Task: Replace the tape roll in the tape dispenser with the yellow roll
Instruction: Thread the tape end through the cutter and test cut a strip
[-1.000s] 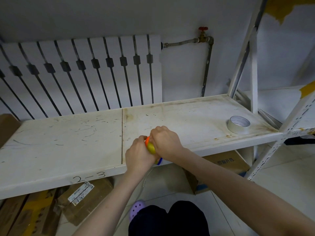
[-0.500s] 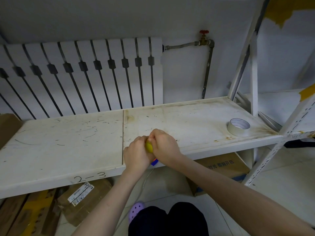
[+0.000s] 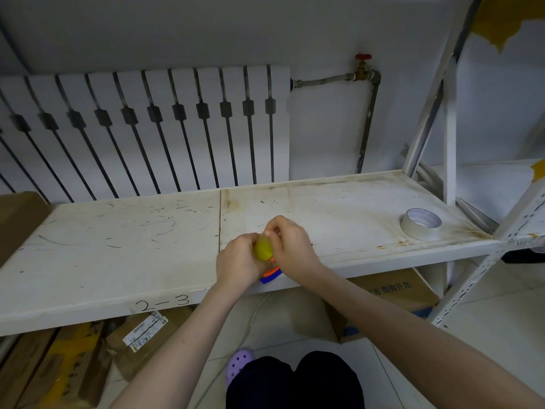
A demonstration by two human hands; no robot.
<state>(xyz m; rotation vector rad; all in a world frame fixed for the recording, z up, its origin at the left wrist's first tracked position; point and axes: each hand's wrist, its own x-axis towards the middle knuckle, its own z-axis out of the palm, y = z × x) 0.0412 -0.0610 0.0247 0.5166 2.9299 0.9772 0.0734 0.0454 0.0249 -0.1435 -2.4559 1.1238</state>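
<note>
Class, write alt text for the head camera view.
Two bare hands, left hand and right hand, grip a yellow roll on an orange-and-blue tape dispenser at a white shelf edge. A white tape roll lies far right.

Both hands met over the front edge of the scuffed white metal shelf. The left hand and right hand gripped the yellow tape roll above an orange-and-blue plastic tape dispenser. A pale tape roll lay well apart at the shelf's right end.

Yellow roll, seemingly in dispenser
</note>
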